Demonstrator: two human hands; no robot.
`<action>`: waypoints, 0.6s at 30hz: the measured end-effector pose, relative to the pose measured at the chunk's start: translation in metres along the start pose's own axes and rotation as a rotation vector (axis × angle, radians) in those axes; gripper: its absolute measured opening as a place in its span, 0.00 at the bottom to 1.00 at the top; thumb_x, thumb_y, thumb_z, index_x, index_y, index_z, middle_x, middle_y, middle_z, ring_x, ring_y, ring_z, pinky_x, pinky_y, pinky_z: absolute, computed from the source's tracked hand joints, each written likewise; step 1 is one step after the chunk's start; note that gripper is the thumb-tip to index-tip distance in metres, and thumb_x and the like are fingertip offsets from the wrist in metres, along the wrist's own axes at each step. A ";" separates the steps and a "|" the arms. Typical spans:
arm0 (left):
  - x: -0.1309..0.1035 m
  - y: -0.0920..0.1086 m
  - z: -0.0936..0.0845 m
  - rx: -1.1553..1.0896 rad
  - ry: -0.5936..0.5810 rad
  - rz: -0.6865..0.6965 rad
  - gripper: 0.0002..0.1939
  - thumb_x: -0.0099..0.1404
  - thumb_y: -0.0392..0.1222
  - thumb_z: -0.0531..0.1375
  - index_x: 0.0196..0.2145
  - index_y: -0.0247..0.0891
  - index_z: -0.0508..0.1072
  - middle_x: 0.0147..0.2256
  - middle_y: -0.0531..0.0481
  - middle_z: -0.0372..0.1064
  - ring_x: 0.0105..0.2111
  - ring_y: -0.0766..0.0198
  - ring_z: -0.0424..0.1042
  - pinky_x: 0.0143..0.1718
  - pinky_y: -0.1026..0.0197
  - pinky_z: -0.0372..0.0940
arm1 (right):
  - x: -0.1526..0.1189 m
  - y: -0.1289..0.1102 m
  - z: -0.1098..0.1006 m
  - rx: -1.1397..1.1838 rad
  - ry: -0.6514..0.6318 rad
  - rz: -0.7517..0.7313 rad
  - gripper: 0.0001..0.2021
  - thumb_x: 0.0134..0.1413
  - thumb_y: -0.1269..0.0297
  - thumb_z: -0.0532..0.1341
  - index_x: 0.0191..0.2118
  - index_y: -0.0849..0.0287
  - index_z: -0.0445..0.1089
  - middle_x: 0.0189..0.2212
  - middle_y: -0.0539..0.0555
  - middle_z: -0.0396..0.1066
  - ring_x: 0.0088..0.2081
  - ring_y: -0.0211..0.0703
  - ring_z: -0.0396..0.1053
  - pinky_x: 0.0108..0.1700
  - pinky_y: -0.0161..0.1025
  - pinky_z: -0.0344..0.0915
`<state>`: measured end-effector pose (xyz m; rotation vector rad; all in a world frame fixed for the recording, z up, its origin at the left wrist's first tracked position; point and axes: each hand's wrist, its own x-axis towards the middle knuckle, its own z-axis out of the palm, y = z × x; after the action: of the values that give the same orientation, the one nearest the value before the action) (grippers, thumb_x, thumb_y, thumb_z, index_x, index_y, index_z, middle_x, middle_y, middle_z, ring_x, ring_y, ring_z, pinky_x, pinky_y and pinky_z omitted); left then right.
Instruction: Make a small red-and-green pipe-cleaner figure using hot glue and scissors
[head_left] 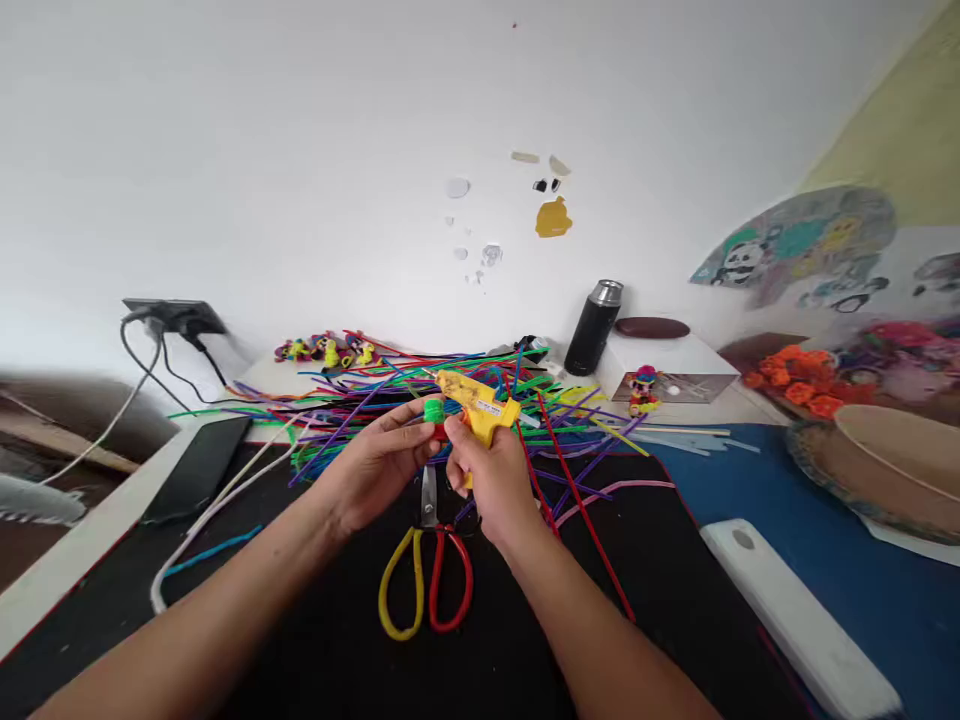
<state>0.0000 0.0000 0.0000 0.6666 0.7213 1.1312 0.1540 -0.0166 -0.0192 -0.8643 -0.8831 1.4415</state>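
Note:
My right hand (495,475) is closed around a yellow hot glue gun (480,405), whose nozzle points up and to the left. Close beside it, my left hand (386,450) pinches a small coiled piece of green pipe cleaner (434,410) with some red below it. The nozzle sits just above the green piece; whether they touch I cannot tell. Below both hands, scissors (428,500) with one yellow and one red handle lie on the black mat (315,640). Behind the hands spreads a heap of colourful pipe cleaners (360,400).
Small pipe-cleaner figures (330,350) stand at the back left, with another figure (643,390) by a white box (675,365). A black thermos (594,330) leans near the wall. A phone (199,465) lies left, a white case (795,615) right. Cables (150,370) hang from a power strip.

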 end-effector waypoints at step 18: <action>0.004 0.001 -0.004 -0.002 -0.050 0.003 0.18 0.56 0.25 0.78 0.44 0.34 0.84 0.39 0.49 0.83 0.30 0.68 0.79 0.36 0.68 0.79 | 0.000 -0.003 0.001 0.032 -0.001 0.010 0.25 0.49 0.41 0.77 0.32 0.57 0.69 0.14 0.39 0.57 0.14 0.31 0.57 0.15 0.28 0.51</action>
<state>-0.0027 0.0042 -0.0025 0.6925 0.6769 1.1142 0.1543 -0.0160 -0.0165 -0.8456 -0.8553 1.4609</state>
